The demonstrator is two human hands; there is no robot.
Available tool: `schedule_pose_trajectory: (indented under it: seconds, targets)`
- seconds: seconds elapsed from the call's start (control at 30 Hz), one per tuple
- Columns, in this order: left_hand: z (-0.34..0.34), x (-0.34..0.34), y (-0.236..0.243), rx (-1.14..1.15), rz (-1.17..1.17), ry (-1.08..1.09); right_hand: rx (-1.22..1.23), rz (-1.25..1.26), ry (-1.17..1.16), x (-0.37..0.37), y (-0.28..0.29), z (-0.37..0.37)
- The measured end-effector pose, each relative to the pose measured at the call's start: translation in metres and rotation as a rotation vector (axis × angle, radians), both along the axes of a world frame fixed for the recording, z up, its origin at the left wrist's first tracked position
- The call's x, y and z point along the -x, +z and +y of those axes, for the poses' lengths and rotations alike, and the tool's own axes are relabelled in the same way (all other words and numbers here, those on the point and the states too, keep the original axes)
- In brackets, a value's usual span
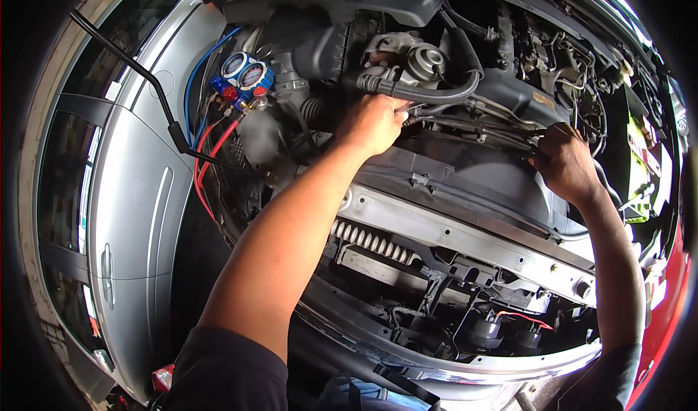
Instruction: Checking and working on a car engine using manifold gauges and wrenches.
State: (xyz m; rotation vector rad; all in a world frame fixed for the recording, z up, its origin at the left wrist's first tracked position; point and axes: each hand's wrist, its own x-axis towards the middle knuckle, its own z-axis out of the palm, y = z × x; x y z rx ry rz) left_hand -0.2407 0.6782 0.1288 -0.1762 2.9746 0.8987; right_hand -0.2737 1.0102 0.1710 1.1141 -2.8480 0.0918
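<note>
My left hand (pixel 371 124) reaches in just below a corrugated hose (pixel 429 91), beside a round metal canister (pixel 425 62); its fingers are curled on something among thin hoses, partly hidden. My right hand (pixel 563 156) is closed near the dark pipes (pixel 494 131) at the right, above the black fan shroud (pixel 472 186); what it grips is hard to make out. Both forearms stretch over the metal front crossmember (pixel 407 218) of the open engine bay.
A gauge manifold (pixel 243 77) with red and blue hoses (pixel 222 138) sits at the upper left. A black prop rod (pixel 123 58) slants across the left. A silver car (pixel 131 222) stands alongside, and a red body panel (pixel 672 287) shows at far right. A bright green battery-like object (pixel 638 207) lies rightward.
</note>
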Motion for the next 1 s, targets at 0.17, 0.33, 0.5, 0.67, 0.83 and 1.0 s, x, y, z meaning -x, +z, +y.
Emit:
schedule_pose_trajectory:
  seconds: [0.17,0.33,0.5,0.67,0.83,1.0]
  targets:
    - [0.001,0.0,0.001,0.059,0.013,-0.003,0.015,0.028,-0.006,0.005,0.001,-0.006]
    - [0.007,-0.002,0.006,0.116,-0.008,0.034,0.021,-0.077,-0.053,0.012,0.005,-0.018]
    - [0.011,-0.003,0.013,0.152,-0.122,0.11,0.021,-0.114,-0.015,0.025,0.004,-0.021]
    - [0.008,-0.002,0.009,0.134,-0.066,0.081,0.214,-0.064,0.078,0.03,0.0,-0.018]
    - [0.004,0.001,0.0,0.119,-0.015,0.069,-0.128,-0.041,-0.025,0.038,-0.003,-0.024]
    - [-0.001,0.003,-0.007,0.098,-0.023,0.008,-0.182,0.186,0.053,0.054,0.008,-0.026]
